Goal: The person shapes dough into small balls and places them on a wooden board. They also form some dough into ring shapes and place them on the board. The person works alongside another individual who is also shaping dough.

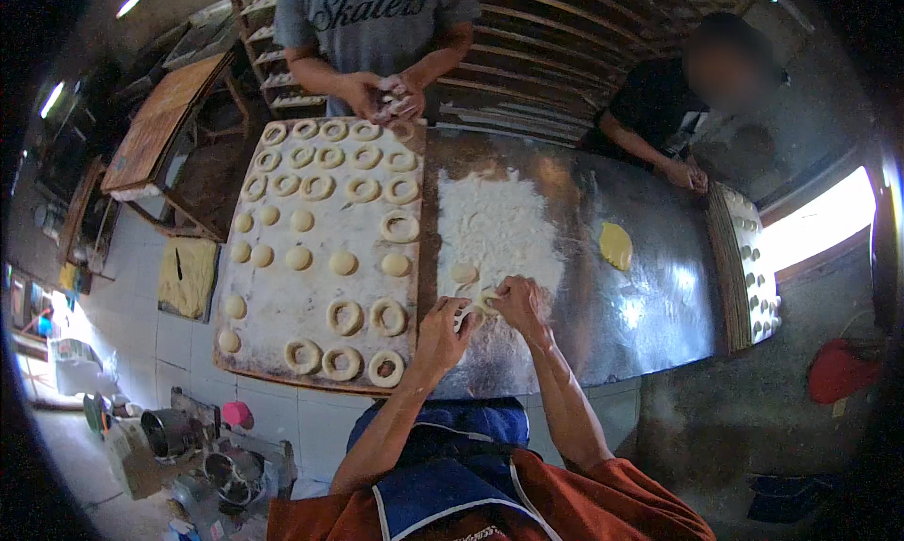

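Near the table's front edge, my left hand point(449, 330) and my right hand point(519, 303) are closed on one small piece of pale dough point(486, 304). The fingers partly cover it, so its full shape is hidden. A round dough ball point(463, 274) lies just beyond my left fingers. Both hands work at the near end of a patch of white flour point(494, 216). To my left, a floured wooden board point(282, 324) carries several dough rings point(345, 317) in rows and several round dough balls point(343, 262).
Across the board, a person in a grey shirt point(377, 23) handles dough. Another in black point(650, 117) stands at the far right by stacked boards point(739, 268) holding dough pieces. A yellow dough lump point(616, 246) sits on the dark metal tabletop point(650, 306). Wooden racks point(537, 42) stand behind.
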The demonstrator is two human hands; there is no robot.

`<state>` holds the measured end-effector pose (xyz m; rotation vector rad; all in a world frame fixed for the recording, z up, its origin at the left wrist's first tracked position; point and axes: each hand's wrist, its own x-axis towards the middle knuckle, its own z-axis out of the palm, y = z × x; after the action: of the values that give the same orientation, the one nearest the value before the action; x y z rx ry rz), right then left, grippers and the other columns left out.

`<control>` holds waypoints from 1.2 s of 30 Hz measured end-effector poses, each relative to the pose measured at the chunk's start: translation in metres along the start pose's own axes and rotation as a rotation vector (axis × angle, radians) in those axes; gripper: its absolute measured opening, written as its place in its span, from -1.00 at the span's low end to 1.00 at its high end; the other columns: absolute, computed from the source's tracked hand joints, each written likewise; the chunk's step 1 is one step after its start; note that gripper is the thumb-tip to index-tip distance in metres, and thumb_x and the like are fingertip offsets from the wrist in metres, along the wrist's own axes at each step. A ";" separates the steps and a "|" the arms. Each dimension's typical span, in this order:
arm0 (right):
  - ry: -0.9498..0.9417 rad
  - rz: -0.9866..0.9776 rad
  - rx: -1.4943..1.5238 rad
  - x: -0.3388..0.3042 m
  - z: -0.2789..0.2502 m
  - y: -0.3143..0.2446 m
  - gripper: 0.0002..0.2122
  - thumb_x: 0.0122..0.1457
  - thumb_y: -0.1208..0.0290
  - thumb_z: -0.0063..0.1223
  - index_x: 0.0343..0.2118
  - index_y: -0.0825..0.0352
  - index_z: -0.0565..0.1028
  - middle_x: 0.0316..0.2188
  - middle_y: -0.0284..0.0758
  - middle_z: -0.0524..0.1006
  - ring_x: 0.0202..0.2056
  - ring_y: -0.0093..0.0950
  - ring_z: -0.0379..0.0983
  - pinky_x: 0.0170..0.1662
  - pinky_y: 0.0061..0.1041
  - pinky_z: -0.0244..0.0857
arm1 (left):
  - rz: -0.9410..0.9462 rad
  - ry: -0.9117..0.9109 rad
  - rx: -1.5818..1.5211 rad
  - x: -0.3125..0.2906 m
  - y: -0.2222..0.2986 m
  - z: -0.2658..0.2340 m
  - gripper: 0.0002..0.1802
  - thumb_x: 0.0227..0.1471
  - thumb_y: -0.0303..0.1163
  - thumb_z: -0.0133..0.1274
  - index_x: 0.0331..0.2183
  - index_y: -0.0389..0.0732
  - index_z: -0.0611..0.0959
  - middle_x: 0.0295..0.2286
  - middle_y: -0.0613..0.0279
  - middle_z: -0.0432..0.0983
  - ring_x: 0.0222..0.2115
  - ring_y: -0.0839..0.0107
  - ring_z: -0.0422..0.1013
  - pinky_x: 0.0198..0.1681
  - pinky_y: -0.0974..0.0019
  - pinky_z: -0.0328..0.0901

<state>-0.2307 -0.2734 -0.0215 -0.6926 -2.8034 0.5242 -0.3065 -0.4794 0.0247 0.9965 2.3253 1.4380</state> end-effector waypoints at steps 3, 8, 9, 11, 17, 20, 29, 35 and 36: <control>-0.137 0.195 0.728 -0.014 -0.014 0.000 -0.62 -0.05 0.48 0.40 -0.22 0.37 0.40 -0.46 -0.22 0.60 -0.39 -0.38 0.56 -0.34 -0.36 0.44 | -0.113 0.061 -0.163 0.005 -0.007 0.041 -0.66 0.17 -0.38 0.20 -0.05 -0.32 0.60 -0.17 -0.09 0.63 -0.23 0.14 0.60 -0.19 0.17 0.49; -0.164 0.327 1.105 -0.028 -0.057 -0.025 -0.52 0.05 0.49 0.36 -0.04 0.36 0.31 -0.37 -0.21 0.60 -0.29 -0.49 0.52 -0.23 -0.48 0.43 | -0.375 -0.094 -0.547 0.016 0.014 0.050 -0.68 0.19 -0.39 0.19 -0.05 -0.31 0.61 -0.23 0.12 0.64 -0.23 0.31 0.58 -0.13 0.29 0.45; -0.278 0.286 1.214 -0.028 -0.055 -0.016 -0.53 0.09 0.42 0.32 -0.01 0.36 0.31 -0.34 -0.19 0.60 -0.27 -0.48 0.52 -0.19 -0.47 0.42 | -0.400 -0.101 -0.736 0.013 0.009 0.055 -0.66 0.19 -0.38 0.19 -0.02 -0.29 0.59 -0.22 0.15 0.63 -0.21 0.32 0.56 -0.12 0.31 0.44; -0.509 0.186 1.422 -0.024 -0.057 -0.002 -0.53 0.17 0.28 0.24 0.04 0.37 0.32 -0.28 -0.15 0.60 -0.23 -0.46 0.52 -0.12 -0.43 0.41 | -0.434 -0.106 -1.116 0.010 0.004 0.059 -0.62 0.19 -0.37 0.20 0.02 -0.23 0.57 -0.18 0.22 0.60 -0.19 0.35 0.53 -0.12 0.34 0.42; -0.399 0.399 0.979 -0.018 0.004 0.005 -0.59 0.34 0.07 -0.10 -0.04 0.37 0.47 -0.22 -0.26 0.59 -0.18 -0.42 0.54 -0.16 -0.41 0.38 | -0.197 0.001 -1.328 -0.005 0.001 0.048 -0.62 0.19 -0.40 0.11 0.01 -0.07 0.38 -0.13 0.28 0.42 -0.09 0.43 0.39 0.00 0.19 0.34; -0.346 0.334 2.036 -0.023 0.011 -0.016 -0.59 0.37 0.05 -0.12 -0.11 0.36 0.52 -0.21 -0.25 0.60 -0.14 -0.42 0.53 -0.17 -0.37 0.38 | -0.161 0.254 -1.143 -0.005 0.007 0.039 -0.66 0.10 -0.50 0.00 -0.05 -0.14 0.41 -0.15 0.24 0.48 -0.17 0.35 0.43 -0.18 0.18 0.37; 0.121 0.004 0.891 -0.020 0.054 -0.094 -0.50 0.35 -0.04 -0.03 -0.32 0.45 0.54 -0.54 -0.32 0.49 -0.45 -0.45 0.42 -0.33 -0.34 0.32 | -0.238 0.585 -1.637 -0.004 -0.019 0.016 -0.71 0.33 -0.18 -0.19 -0.38 -0.17 0.40 -0.51 0.16 0.29 -0.57 0.10 0.33 -0.57 0.09 0.25; -0.369 0.224 0.947 -0.015 -0.006 -0.175 -0.36 0.38 -0.17 -0.17 -0.43 0.46 0.54 -0.57 -0.35 0.46 -0.46 -0.51 0.35 -0.33 -0.36 0.31 | -0.238 0.542 -0.815 -0.020 -0.046 -0.039 -0.60 0.38 -0.09 -0.26 -0.43 -0.13 0.36 -0.58 0.14 0.26 -0.56 0.10 0.32 -0.54 0.05 0.23; -0.330 0.224 0.976 -0.017 -0.006 -0.190 -0.35 0.39 -0.17 -0.18 -0.43 0.47 0.54 -0.58 -0.35 0.46 -0.46 -0.49 0.35 -0.33 -0.33 0.31 | -0.255 0.566 -0.964 -0.027 -0.050 -0.043 -0.58 0.38 -0.08 -0.27 -0.45 -0.15 0.36 -0.58 0.09 0.27 -0.56 0.04 0.32 -0.53 0.05 0.20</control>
<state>-0.2919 -0.4372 0.0558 -0.7040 -2.2496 1.9848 -0.3307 -0.5416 -0.0012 0.0178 1.5226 2.5185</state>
